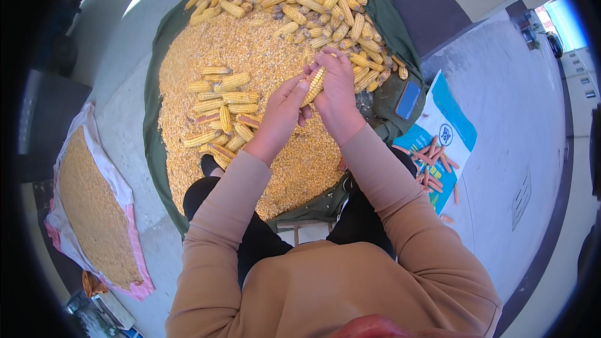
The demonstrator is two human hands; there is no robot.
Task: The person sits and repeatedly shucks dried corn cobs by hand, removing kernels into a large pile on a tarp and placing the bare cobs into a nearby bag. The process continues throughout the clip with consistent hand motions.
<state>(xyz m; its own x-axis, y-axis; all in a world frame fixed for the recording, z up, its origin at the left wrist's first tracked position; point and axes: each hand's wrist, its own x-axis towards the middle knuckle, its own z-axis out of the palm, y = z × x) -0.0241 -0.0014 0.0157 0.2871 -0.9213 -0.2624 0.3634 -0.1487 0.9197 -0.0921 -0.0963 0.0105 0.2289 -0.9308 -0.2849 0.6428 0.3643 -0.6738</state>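
Observation:
Both hands meet on one partly shelled corn cob [313, 88], held tilted above a wide heap of loose corn kernels [225, 47]. My left hand [283, 110] grips its lower end, with the thumb along the side. Around the upper part is my right hand [335, 84], its fingers over the cob's top. A bare reddish strip shows where kernels are off. To the left on the kernels lies a small pile of cobs [230, 103], some with rows stripped. Unshelled cobs [314, 0] are heaped at the far side.
A green cloth [155, 136] lies under the corn. On its right part rests a smartphone [408, 99]. Bare cobs [434, 157] lie on a blue and white printed sack [453, 108]. At left, another cloth holds a spread of grain [94, 206].

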